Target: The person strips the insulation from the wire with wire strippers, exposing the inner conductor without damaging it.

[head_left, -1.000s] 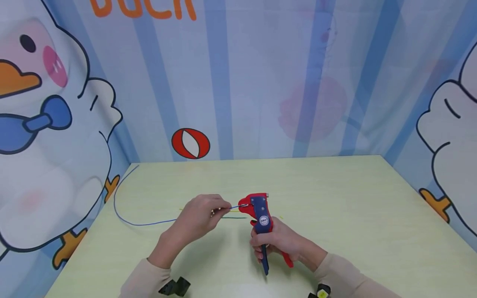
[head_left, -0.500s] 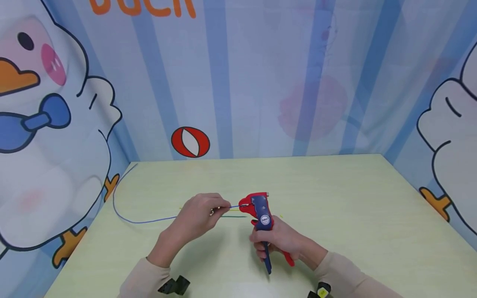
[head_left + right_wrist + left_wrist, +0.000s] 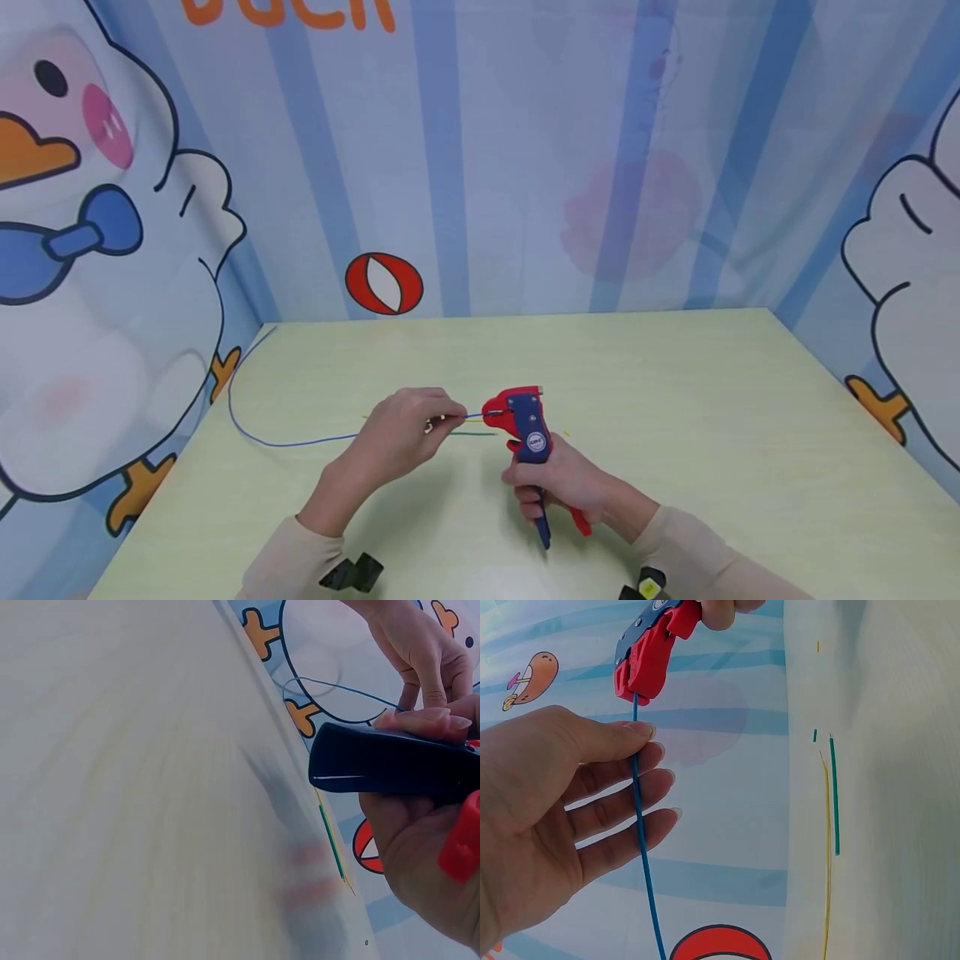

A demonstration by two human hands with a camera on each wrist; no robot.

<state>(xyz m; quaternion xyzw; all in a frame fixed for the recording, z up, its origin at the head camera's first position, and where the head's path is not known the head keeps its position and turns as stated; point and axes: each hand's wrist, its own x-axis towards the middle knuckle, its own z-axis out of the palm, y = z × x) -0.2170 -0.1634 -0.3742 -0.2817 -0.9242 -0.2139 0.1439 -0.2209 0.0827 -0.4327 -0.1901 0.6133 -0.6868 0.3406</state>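
My left hand (image 3: 408,427) pinches a blue wire (image 3: 642,825) between thumb and index finger, its other fingers spread behind the wire. The wire's tip enters the red jaws of a wire stripper (image 3: 529,425); the end inside is hidden. My right hand (image 3: 566,482) grips the stripper's handles above the table. In the right wrist view the dark blue handle (image 3: 386,761) fills much of the foreground, fingers around it. From the left hand the wire's long tail curves away to the table's far left corner. Behind the hands lie a green wire (image 3: 835,799) and a yellow wire (image 3: 826,855).
The pale wooden table (image 3: 712,392) meets a printed cloth backdrop (image 3: 517,167) at its back and sides. A short green scrap (image 3: 814,736) and a small yellow scrap (image 3: 817,646) lie on the tabletop near the wires.
The stripper's lower handle end has swung slightly to the right, and its head has shifted a little right too. The left hand keeps its pinch on the blue wire, almost still.
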